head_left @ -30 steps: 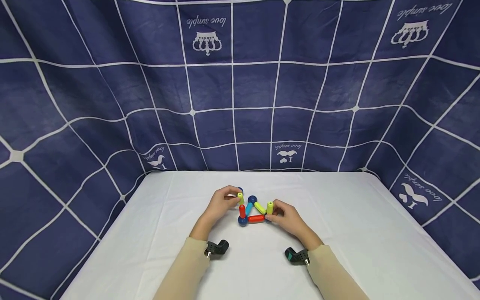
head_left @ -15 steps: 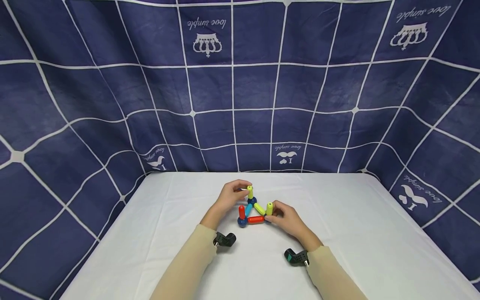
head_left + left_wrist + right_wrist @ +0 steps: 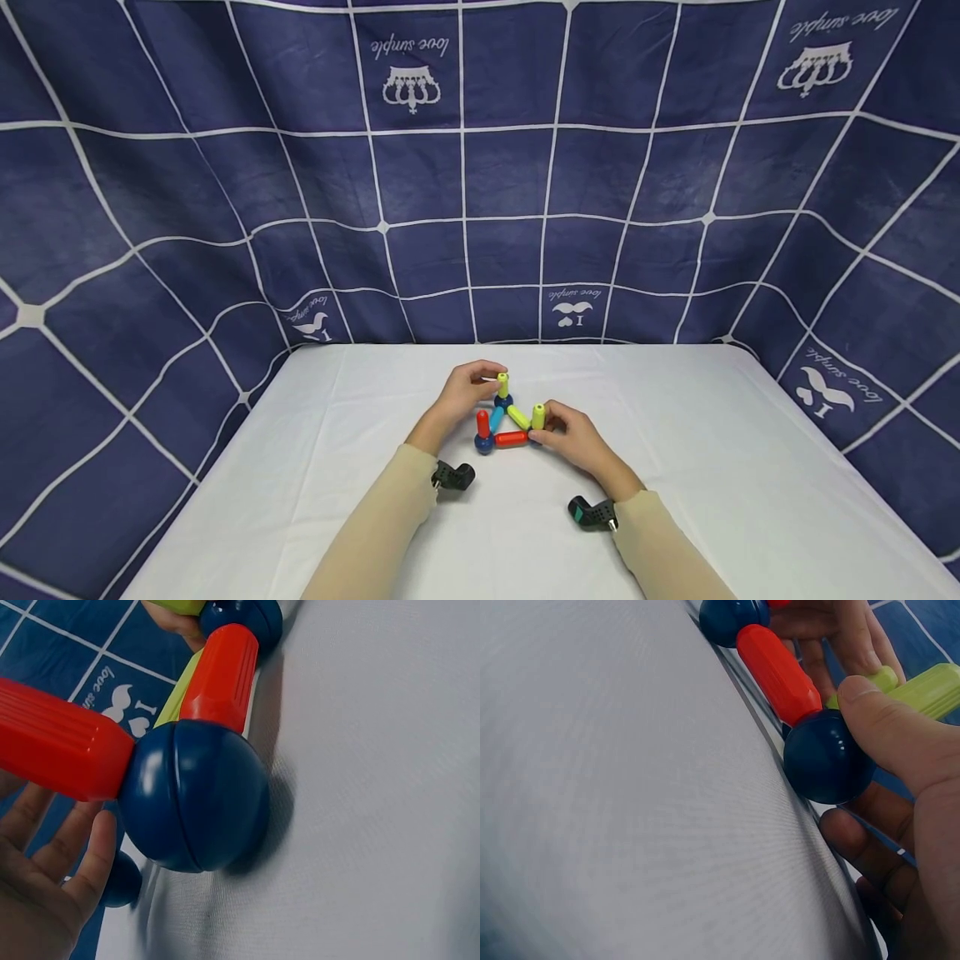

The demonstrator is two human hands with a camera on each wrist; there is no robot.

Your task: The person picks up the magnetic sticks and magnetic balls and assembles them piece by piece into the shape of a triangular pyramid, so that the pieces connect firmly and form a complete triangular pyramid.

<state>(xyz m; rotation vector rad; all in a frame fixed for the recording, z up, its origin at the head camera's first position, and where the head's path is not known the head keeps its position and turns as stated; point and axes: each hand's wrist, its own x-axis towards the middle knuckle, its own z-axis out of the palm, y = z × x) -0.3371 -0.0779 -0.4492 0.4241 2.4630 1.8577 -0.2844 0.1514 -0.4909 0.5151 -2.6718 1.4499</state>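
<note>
My left hand (image 3: 463,392) pinches an upright yellow-green rod (image 3: 503,385) standing on the rear blue ball (image 3: 503,403). My right hand (image 3: 567,429) grips the right blue ball (image 3: 826,759), thumb above and fingertips below, beside the base of its upright yellow-green rod (image 3: 538,416). The front-left blue ball (image 3: 196,796) bears an upright red rod (image 3: 483,424). A lying red rod (image 3: 512,439), a light-blue rod (image 3: 497,419) and a lying yellow-green rod (image 3: 518,417) join the balls in a triangle. In the left wrist view, the left fingers hide the held rod.
The pieces stand on a white-covered table (image 3: 352,400). A dark-blue curtain (image 3: 517,175) with white lines hangs behind and at the sides. Past the left fingers, the left wrist view shows part of a blue ball (image 3: 122,881); which one, I cannot tell.
My left hand has carried the yellow-green rod right and back, onto the rear blue ball. A blue ball seen behind that hand earlier is now hidden in the head view. My right hand stays put.
</note>
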